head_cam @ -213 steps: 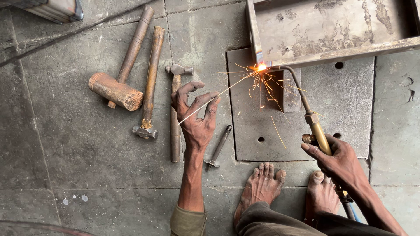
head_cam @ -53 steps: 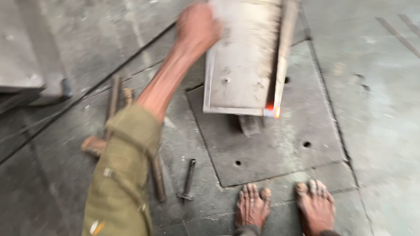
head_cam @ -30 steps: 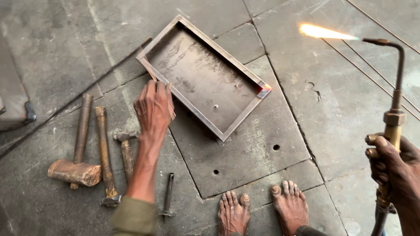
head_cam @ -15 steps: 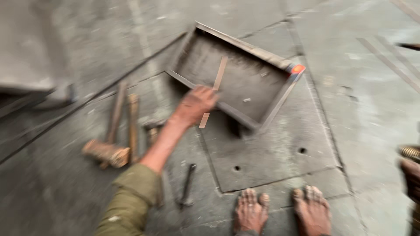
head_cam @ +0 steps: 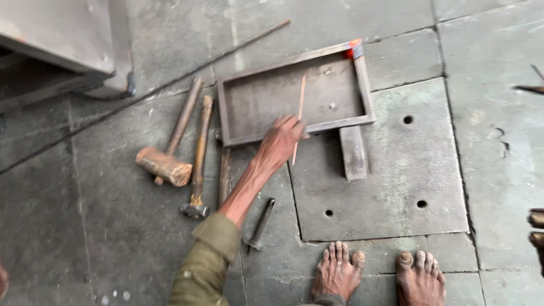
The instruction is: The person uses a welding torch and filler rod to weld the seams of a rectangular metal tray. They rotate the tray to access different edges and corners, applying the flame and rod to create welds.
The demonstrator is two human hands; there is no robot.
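Floor: worn grey stone slabs with a square steel plate set flush, several round holes in it; two bare feet stand at its near edge.
Left hand: the left hand reaches forward from an olive sleeve, fingers curled around the near end of a thin rod, loosely as far as the view shows.
Rod: it runs from the hand's fingers away over the near wall of a shallow rectangular metal tray and across its floor.
Tray: directly beyond the left hand, lying partly on the steel plate; its far right corner glows orange-red. A short flat bar pokes out from under its near edge, just right of the hand.
Right hand: only a sliver shows at the right border of the picture, so whether it is open or gripping cannot be told. A dark nozzle tip enters from that border further up.
Left of the forearm: a rusty-headed mallet, a slimmer hammer, another hammer partly hidden by the arm, and a short punch beside the elbow.
Risk: that glowing corner looks freshly heated; a hand sliding along the tray wall, or a bare foot nudged by a shifted tray, could get burned. A loose hold could let the rod slip.
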